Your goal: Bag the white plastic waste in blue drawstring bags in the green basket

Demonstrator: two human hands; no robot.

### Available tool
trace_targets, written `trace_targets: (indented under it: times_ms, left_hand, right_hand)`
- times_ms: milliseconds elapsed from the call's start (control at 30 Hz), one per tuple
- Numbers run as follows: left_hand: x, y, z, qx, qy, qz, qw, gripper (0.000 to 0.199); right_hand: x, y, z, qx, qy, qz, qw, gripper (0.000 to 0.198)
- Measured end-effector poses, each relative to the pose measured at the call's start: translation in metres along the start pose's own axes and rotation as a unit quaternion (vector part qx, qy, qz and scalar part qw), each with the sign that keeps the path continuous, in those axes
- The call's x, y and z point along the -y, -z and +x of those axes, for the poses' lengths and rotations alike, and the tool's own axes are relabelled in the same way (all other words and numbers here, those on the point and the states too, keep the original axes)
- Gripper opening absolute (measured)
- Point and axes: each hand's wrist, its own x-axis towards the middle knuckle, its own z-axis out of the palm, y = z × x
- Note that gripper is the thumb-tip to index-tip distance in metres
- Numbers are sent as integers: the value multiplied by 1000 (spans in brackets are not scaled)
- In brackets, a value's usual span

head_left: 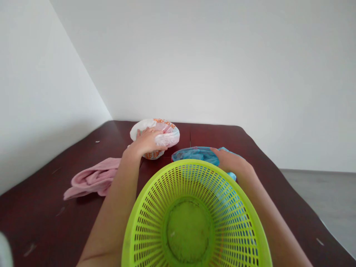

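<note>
A bright green plastic basket (189, 226) with slotted sides fills the foreground between my forearms, its open top facing me. Beyond it, my left hand (147, 140) grips a white plastic bag (167, 139) with orange print, which has a rounded, bowl-like shape; the fingers lie over its top and the thumb is lower down. My right hand (229, 160) holds the right side of a translucent blue plastic bag (194, 154), also spread into a rounded shape. The basket rim hides part of the blue bag, and the right fingertips are mostly out of sight.
A crumpled pink towel (94, 178) lies left of my left forearm on the dark red table (50, 218). White walls (194, 63) stand behind and to the left. Grey floor (325, 193) shows at the right. A pale object (5, 252) is cut off at the lower left.
</note>
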Motion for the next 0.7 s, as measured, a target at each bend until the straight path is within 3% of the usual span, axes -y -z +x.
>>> trace_targets:
  times_ms: [100,167,200,267,367,433,567,633,700]
  left_hand:
    - [-17,20,-5,-57,-12,-21,998,69]
    - [-26,25,-5,-82,-45,-97,991,49]
    - [-29,25,-5,-65,-52,-139,987,42]
    - [-32,16,-3,48,-15,-198,979,37]
    - [-34,-9,0,259,95,-190,942,44]
    - [-36,-27,3,316,137,-170,923,50]
    - [-45,-55,11,302,149,-160,928,57]
    - [-47,-67,15,278,137,-165,936,54]
    - [-48,-78,19,251,122,-176,944,45]
  right_hand:
    - [3,4,5,14,41,-30,999,57]
    - [4,10,6,-6,65,-16,998,43]
    - [4,14,5,-17,83,-1,996,43]
    - [3,23,1,-37,119,36,992,52]
    - [-1,35,-2,-67,127,93,985,60]
    - [-2,37,0,-97,73,118,986,54]
    - [-8,23,13,-136,-130,40,981,72]
    - [-13,12,19,-101,-158,10,982,67]
    - [-19,3,24,-68,-131,16,989,55]
